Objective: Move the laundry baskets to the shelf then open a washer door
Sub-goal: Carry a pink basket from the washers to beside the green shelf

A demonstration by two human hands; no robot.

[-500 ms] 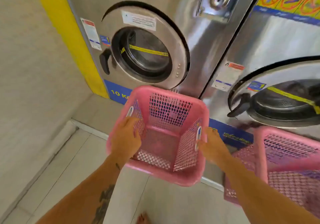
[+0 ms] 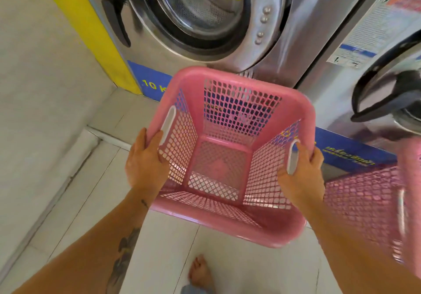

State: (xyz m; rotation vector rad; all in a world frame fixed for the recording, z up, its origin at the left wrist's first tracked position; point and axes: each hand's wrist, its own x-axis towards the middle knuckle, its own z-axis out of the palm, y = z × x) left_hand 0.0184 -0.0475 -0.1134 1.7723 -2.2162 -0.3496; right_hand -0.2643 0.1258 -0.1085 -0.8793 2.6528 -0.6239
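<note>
Pale tiled floor [image 2: 75, 202], stainless front-load washer [image 2: 284, 50] ahead. Left hand [image 2: 145, 164] and right hand [image 2: 300, 177] each clasp a rim of the empty pink plastic mesh laundry basket [image 2: 227, 227], held off the floor.

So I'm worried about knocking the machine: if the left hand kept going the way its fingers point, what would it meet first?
Probably the washer front below its door, past the basket rim the left hand grips; depth is unclear.

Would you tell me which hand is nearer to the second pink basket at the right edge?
Right. The right hand grips the held basket's right rim, just beside the second basket. The left hand grips the opposite rim, with the held basket between.
</note>
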